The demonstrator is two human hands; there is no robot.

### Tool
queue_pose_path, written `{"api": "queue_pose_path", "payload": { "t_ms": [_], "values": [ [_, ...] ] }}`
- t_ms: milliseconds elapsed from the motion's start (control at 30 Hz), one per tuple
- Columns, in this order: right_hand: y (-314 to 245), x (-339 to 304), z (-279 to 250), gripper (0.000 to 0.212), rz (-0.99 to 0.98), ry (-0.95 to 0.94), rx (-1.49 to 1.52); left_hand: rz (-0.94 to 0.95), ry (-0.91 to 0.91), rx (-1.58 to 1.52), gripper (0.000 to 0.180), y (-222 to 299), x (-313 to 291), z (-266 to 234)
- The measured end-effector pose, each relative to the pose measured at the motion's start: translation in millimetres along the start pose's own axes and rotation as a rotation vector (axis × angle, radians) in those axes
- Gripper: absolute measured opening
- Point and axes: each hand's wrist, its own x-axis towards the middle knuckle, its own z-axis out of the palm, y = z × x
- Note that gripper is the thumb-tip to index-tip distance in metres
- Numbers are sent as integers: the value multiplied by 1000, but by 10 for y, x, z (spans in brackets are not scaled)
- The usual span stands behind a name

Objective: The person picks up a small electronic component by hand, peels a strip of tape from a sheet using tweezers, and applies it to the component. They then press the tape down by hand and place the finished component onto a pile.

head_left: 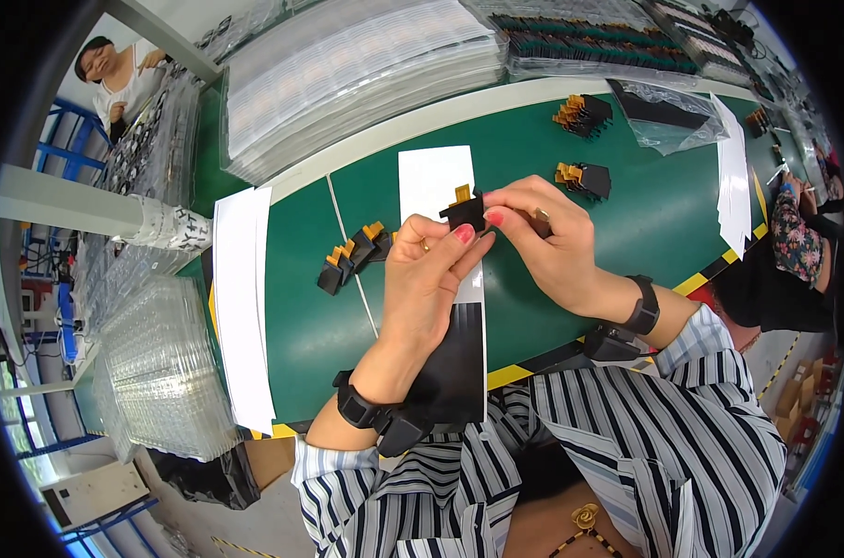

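Between my two hands, above the middle of the green table, is a small flat black part with an amber flexible tab [465,212] pointing up. My left hand [420,288] pinches it from below between thumb and fingers. At its right edge, the thumb and forefinger of my right hand [554,244] are closed on it. Whether they also hold a thin piece is too small to tell. Just left of my left hand lies a row of similar black parts with amber tabs [345,259]. Behind my hands lies a white sheet [438,170], and a black sheet [451,367] sits under my left forearm.
Two more clusters of black parts [584,115] lie at the back right, near a plastic bag [668,121]. White paper strips flank the green table [524,321]. Stacked transparent trays [347,88] stand behind, others [166,372] at left. Other people sit at far left and right.
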Motion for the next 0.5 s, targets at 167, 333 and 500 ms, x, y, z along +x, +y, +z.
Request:
{"api": "queue_pose_path", "payload": {
  "t_ms": [167,333,500],
  "values": [
    [-34,2,-29,7,-9,-18,-24,-38,-31,87,11,33,-13,52],
    [-33,15,-41,5,65,-27,0,224,52,489,13,35,-31,31],
    [-25,5,-40,4,27,-25,-21,716,127,1164,13,89,-42,15]
  ]
}}
